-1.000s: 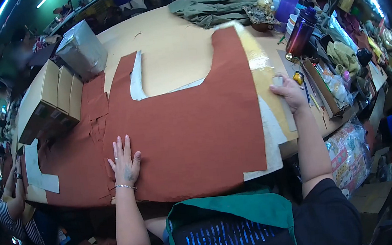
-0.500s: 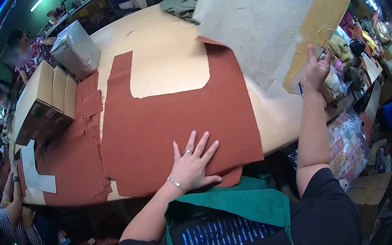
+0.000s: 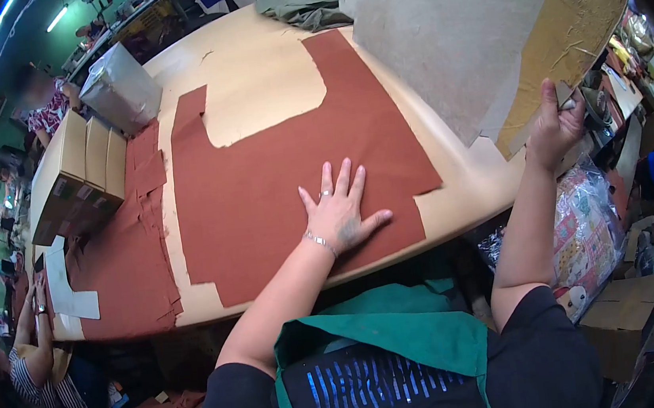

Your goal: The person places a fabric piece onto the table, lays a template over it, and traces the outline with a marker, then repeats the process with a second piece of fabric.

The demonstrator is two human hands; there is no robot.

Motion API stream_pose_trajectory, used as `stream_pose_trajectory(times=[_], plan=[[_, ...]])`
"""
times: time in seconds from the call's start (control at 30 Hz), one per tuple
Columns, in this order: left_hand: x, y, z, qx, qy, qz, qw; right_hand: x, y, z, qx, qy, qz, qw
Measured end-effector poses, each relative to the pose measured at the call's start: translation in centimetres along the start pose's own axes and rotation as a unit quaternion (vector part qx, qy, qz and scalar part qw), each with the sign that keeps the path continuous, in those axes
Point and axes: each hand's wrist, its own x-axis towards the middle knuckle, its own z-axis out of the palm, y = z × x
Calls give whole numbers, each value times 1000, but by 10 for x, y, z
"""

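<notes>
My left hand (image 3: 342,217) lies flat with spread fingers on a rust-brown, U-shaped cut fabric piece (image 3: 261,187) on the table. A ring and a bracelet show on that hand. My right hand (image 3: 556,128) is closed on the lower edge of a large grey cardboard pattern template (image 3: 445,40), which has a wide brown tape strip along its right side. The template is held up, tilted, beyond the fabric's right side. Its top runs out of view.
Left of the fabric lies a rust fabric stack (image 3: 130,264) with cardboard boxes (image 3: 73,179) and a white pattern piece (image 3: 69,291) on it. A silver-wrapped block (image 3: 124,90) and olive cloth (image 3: 306,5) lie farther back. A co-worker's hands (image 3: 37,302) are at the left edge.
The template has moved right and up, off the fabric. My left hand has slid slightly up and right, and the fabric under it has shifted and turned, its right arm now flat.
</notes>
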Motion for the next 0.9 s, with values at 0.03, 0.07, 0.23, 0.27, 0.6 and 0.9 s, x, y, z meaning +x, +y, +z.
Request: stream_pose_trajectory(times=[0.03,0.07,0.23,0.27,0.6,0.9], plan=[[-7,4,1,-4,-4,2,1000,1,-1,-4,-8,-6,5,1000],[-13,5,2,-6,-9,3,1000,2,0,-9,-6,-9,7,1000],[-19,5,0,6,-15,2,1000,6,9,-23,10,-1,47,999],[-12,2,-1,1,-14,-1,1000,7,8,-22,11,2,53,999],[22,-10,-4,-5,4,-17,1000,15,-33,-48,-34,15,73,997],[15,-9,0,-12,17,-6,1000,4,-78,-112,-88,67,107,988]])
